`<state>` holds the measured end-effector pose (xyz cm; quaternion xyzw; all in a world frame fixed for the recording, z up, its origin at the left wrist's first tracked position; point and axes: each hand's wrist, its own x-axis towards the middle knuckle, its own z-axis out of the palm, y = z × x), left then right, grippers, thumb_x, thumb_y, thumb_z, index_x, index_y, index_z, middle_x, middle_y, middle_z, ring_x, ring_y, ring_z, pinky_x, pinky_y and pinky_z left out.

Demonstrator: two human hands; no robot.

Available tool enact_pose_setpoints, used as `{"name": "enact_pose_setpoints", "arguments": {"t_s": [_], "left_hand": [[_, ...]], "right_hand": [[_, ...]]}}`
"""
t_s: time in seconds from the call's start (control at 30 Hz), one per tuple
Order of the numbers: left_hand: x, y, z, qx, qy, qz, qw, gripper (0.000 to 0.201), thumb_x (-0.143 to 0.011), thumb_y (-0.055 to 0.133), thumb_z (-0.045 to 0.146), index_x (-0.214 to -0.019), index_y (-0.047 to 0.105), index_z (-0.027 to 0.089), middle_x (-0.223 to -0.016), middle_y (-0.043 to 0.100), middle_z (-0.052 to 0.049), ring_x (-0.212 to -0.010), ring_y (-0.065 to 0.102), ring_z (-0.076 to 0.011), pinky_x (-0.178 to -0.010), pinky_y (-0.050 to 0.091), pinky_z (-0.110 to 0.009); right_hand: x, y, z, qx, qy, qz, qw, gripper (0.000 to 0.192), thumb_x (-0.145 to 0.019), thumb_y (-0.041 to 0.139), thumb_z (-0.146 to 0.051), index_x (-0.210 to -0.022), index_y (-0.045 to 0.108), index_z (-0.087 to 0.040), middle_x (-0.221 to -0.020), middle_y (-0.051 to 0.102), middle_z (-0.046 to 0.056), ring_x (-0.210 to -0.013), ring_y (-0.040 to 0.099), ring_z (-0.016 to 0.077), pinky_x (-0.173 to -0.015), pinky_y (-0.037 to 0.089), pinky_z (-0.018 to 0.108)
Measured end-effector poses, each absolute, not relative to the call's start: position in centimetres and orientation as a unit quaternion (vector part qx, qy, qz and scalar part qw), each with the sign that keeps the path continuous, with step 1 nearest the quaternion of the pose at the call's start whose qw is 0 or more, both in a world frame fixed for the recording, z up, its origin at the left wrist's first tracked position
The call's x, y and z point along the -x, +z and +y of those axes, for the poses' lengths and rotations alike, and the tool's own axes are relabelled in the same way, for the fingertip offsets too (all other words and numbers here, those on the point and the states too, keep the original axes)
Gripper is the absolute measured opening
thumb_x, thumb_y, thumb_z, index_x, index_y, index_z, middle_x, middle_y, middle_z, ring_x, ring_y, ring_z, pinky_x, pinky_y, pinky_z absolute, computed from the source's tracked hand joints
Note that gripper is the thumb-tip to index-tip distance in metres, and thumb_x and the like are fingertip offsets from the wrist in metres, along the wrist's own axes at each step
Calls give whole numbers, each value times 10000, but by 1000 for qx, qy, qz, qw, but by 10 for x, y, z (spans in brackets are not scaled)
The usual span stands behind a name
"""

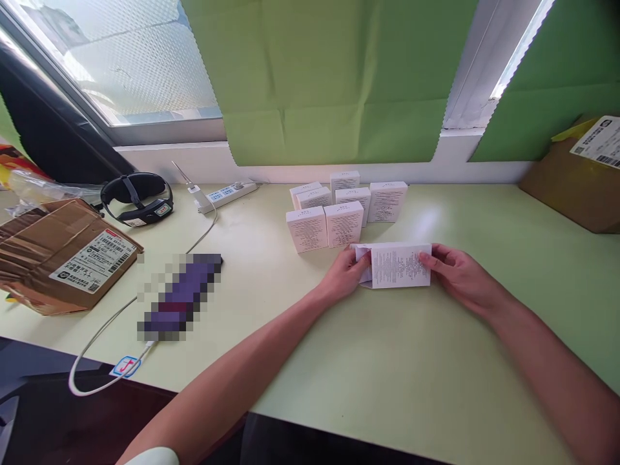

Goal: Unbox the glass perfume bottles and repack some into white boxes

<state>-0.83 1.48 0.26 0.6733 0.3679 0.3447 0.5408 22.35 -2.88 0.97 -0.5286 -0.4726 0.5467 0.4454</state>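
Note:
A small white carton (398, 265) with fine print lies on its side on the pale green table (397, 374). My left hand (346, 272) grips its left end, where open flaps show. My right hand (458, 271) holds its right end. Just behind the carton stand several similar white boxes (339, 206) upright in a close group.
A brown cardboard parcel (62, 255) with a label lies at the left. A black headset (137, 199), a white power strip (227, 194) and a white cable (104, 329) lie behind and beside a blurred dark object (179, 297). Another cardboard box (578, 177) sits far right.

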Motion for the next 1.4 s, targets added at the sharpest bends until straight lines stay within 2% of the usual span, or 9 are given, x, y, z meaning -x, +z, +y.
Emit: {"name": "enact_pose_setpoints", "arguments": {"t_s": [0.13,0.37,0.53,0.73,1.03,1.13,1.23,1.33,1.4], "left_hand": [[4,4,12,-728,341,369,466,324,-916,466,398,-798,633,147,-981,633,-66,-917,564,-186,-787,462,-278],[2,3,8,-729,323,387,463,298,-928,478,396,-907,669,168,-1262,524,-88,-1138,517,-225,-878,455,-297],[4,4,9,-717,325,377,488,347,-933,478,441,-912,688,165,-1311,483,-88,-1125,535,-208,-885,470,-281],[4,7,9,-718,325,374,489,352,-933,485,447,-925,715,180,-1280,521,-82,-1165,513,-221,-959,443,-299],[2,10,7,-699,330,362,521,378,-919,504,477,-918,724,169,-1305,517,-90,-1226,479,-241,-928,461,-291],[2,8,7,-706,325,369,510,375,-929,487,466,-921,714,167,-1313,505,-95,-1202,492,-237,-933,457,-297],[1,5,6,-723,315,381,483,357,-934,478,441,-904,700,163,-1286,507,-99,-1170,503,-235,-930,455,-309],[0,4,4,-739,310,387,456,319,-932,485,411,-910,691,169,-1262,512,-92,-1167,495,-233,-937,451,-312],[0,6,3,-749,305,386,444,314,-930,488,414,-915,697,181,-1264,510,-82,-1188,476,-235,-952,445,-314]], "right_hand": [[-206,6,-30,602,436,-472,473,444,-789,630,-624,-1058,480,-305,-1042,655,19,-980,618,226,-780,541,321],[-194,5,-28,683,310,-455,480,498,-814,412,-769,-789,426,-272,-760,599,24,-700,580,212,-555,450,321],[-200,-2,-22,685,313,-441,487,532,-771,431,-805,-749,435,-273,-739,627,39,-672,602,231,-522,446,343],[-204,-5,-18,658,354,-426,511,503,-766,476,-783,-772,477,-280,-814,672,66,-735,650,263,-539,494,363],[-204,-2,-16,650,402,-389,515,506,-748,514,-775,-744,481,-270,-832,676,73,-751,662,268,-530,516,356],[-205,1,-19,660,383,-386,519,467,-762,528,-749,-854,483,-294,-779,657,37,-695,641,236,-504,494,324],[-205,7,-24,676,348,-422,493,436,-797,512,-721,-1003,510,-337,-652,580,-15,-575,561,181,-458,430,275],[-201,11,-27,668,337,-460,479,490,-839,412,-735,-878,612,-290,-617,545,-4,-526,510,150,-422,382,254],[-199,11,-26,670,335,-440,495,559,-825,400,-757,-766,626,-249,-610,557,9,-511,520,152,-396,381,255]]}}
